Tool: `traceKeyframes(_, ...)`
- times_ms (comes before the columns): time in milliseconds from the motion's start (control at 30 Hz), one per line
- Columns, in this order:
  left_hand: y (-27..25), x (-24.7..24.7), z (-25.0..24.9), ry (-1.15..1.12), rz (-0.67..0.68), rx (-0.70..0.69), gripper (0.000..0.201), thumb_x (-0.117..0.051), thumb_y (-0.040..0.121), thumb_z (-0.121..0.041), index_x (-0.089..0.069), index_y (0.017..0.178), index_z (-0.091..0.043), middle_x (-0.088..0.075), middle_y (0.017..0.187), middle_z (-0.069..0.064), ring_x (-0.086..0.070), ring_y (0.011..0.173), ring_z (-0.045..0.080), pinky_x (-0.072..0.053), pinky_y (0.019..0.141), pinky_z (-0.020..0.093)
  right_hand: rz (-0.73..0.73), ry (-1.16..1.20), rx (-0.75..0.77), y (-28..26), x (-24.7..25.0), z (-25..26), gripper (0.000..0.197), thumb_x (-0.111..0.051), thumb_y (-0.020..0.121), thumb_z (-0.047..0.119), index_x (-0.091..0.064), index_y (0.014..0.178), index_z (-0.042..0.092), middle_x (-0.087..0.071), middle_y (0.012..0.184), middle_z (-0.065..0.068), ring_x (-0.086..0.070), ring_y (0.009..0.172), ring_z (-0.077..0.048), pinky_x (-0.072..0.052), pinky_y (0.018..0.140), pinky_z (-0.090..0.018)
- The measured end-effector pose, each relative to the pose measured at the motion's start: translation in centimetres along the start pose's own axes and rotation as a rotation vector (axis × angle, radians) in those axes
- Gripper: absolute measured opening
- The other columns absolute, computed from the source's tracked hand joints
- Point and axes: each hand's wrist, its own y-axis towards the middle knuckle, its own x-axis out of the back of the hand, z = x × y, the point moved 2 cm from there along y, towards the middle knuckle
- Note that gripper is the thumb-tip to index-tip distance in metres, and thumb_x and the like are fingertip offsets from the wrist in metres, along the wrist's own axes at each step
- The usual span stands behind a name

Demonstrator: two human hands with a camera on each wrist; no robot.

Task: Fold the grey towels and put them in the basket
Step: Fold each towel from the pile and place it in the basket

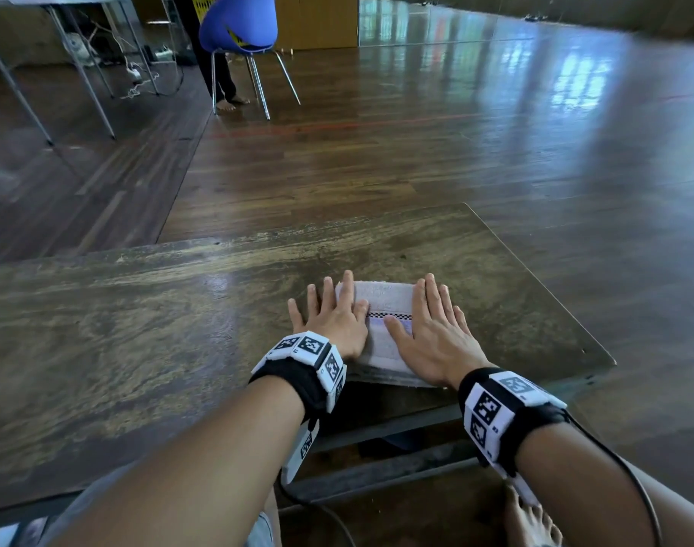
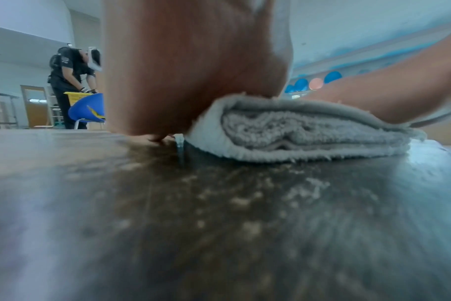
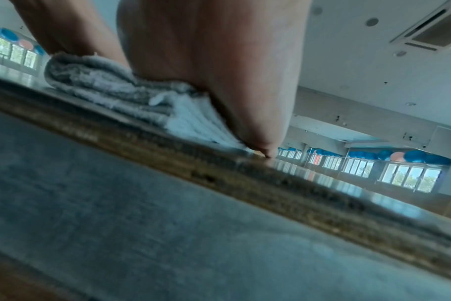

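A folded grey towel (image 1: 383, 305) with a checked band lies near the front right of the worn wooden table (image 1: 140, 329). My left hand (image 1: 329, 313) lies flat with straight fingers over its left edge, and my right hand (image 1: 436, 329) lies flat over its right side. Both press it down. In the left wrist view the towel (image 2: 296, 134) shows as several stacked layers under my palm (image 2: 193, 71). In the right wrist view the towel (image 3: 111, 89) is squashed under my right hand (image 3: 219, 71). A yellow basket (image 2: 76, 98) stands far off by a blue chair.
The table's right edge (image 1: 542, 286) runs close to my right hand. Beyond the table are a wooden floor, a blue chair (image 1: 239, 29) with a person (image 2: 70, 81) standing behind it, and metal table legs (image 1: 85, 80) at the far left. My bare foot (image 1: 531, 523) shows below.
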Motion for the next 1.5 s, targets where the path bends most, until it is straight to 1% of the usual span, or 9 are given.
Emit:
traceKeyframes(267,-0.2,0.8,0.1,0.018,-0.167,0.05,0.072,-0.023,0.1,-0.06,-0.02,0.154,-0.013,-0.013,0.166,0.001,-0.004,0.154,0.027,-0.01,0.12,0.056,-0.052,0.037,-0.089,0.0,0.0,0.1,0.101,-0.027,0.094,0.072,0.017,0.158,0.007,0.019,0.168,-0.011,0.019,0.155,-0.022,0.006,0.126,-0.039)
traceKeyframes(367,-0.7,1.9,-0.9,0.038,-0.369,-0.004,0.055,-0.046,0.097,-0.051,-0.048,0.13,-0.006,-0.05,0.138,0.01,-0.045,0.131,0.03,-0.038,0.104,0.046,-0.055,0.025,-0.099,-0.3,0.2,0.3,0.099,-0.027,0.095,0.072,0.015,0.159,0.009,0.011,0.169,-0.013,0.013,0.156,-0.024,0.002,0.127,-0.04)
traceKeyframes(533,-1.4,5.0,-2.2,-0.383,-0.298,-0.107,0.038,-0.06,0.09,-0.038,-0.051,0.114,-0.009,-0.063,0.114,0.009,-0.062,0.104,0.031,-0.046,0.079,0.034,-0.06,0.193,-0.123,-0.7,2.2,1.0,0.092,-0.026,0.098,0.067,0.013,0.16,0.011,-0.012,0.168,-0.018,-0.015,0.154,-0.032,-0.018,0.123,-0.047)
traceKeyframes(700,-5.0,10.3,-1.9,-0.745,-0.267,-0.38,0.017,-0.072,0.088,-0.03,-0.058,0.093,-0.022,-0.067,0.083,-0.006,-0.065,0.067,0.002,-0.045,0.056,0.014,-0.149,0.686,-0.095,-2.2,6.6,2.7,0.087,-0.042,0.085,0.069,-0.016,0.155,0.024,-0.052,0.143,-0.02,-0.057,0.119,-0.035,-0.045,0.087,-0.043)
traceKeyframes(900,-12.0,17.8,0.8,-0.958,-0.371,-0.432,0.019,-0.074,0.088,-0.02,-0.06,0.099,-0.013,-0.072,0.094,0.006,-0.071,0.084,0.017,-0.059,0.075,0.033,-0.156,1.055,0.061,-4.6,11.6,8.9,0.078,-0.064,0.062,0.052,-0.043,0.128,0.016,-0.06,0.11,0.001,-0.062,0.094,-0.017,-0.052,0.076,-0.039)
traceKeyframes(1000,-16.0,20.7,4.0,-0.996,-0.442,-0.391,0.033,-0.074,0.088,-0.02,-0.059,0.115,-0.007,-0.071,0.112,0.015,-0.069,0.104,0.032,-0.054,0.095,0.051,-0.145,1.02,0.162,-6.1,13.2,14.0,0.039,-0.056,0.061,0.027,-0.047,0.097,0.015,-0.052,0.085,0.0,-0.05,0.075,-0.017,-0.039,0.062,-0.033)
traceKeyframes(1133,-21.4,22.9,10.8,-1.046,-0.599,-0.311,0.035,-0.073,0.089,-0.026,-0.058,0.116,-0.01,-0.072,0.11,0.01,-0.07,0.1,0.026,-0.057,0.082,0.043,-0.032,0.919,0.326,-9.1,14.1,22.3,0.02,-0.052,0.055,0.019,-0.049,0.073,0.013,-0.048,0.063,0.004,-0.046,0.057,-0.016,-0.036,0.047,-0.024)
traceKeyframes(1367,-30.4,21.6,23.9,-1.01,-0.875,-0.076,0.028,-0.066,0.092,-0.043,-0.059,0.111,-0.024,-0.076,0.097,0.0,-0.073,0.083,0.016,-0.058,0.068,0.037,0.209,0.675,0.519,-13.7,9.0,34.9,0.028,-0.069,0.077,0.011,-0.062,0.104,0.012,-0.071,0.109,-0.012,-0.07,0.101,-0.03,-0.059,0.09,-0.051)
traceKeyframes(1500,-34.1,17.2,31.1,-1.048,-0.903,0.165,0.018,-0.068,0.091,-0.034,-0.063,0.105,-0.023,-0.075,0.096,0.004,-0.071,0.085,0.022,-0.056,0.074,0.039,0.34,0.476,0.521,-16.3,2.8,39.5,0.007,-0.07,0.084,0.013,-0.065,0.088,0.015,-0.07,0.094,-0.004,-0.067,0.08,-0.016,-0.053,0.056,-0.019)
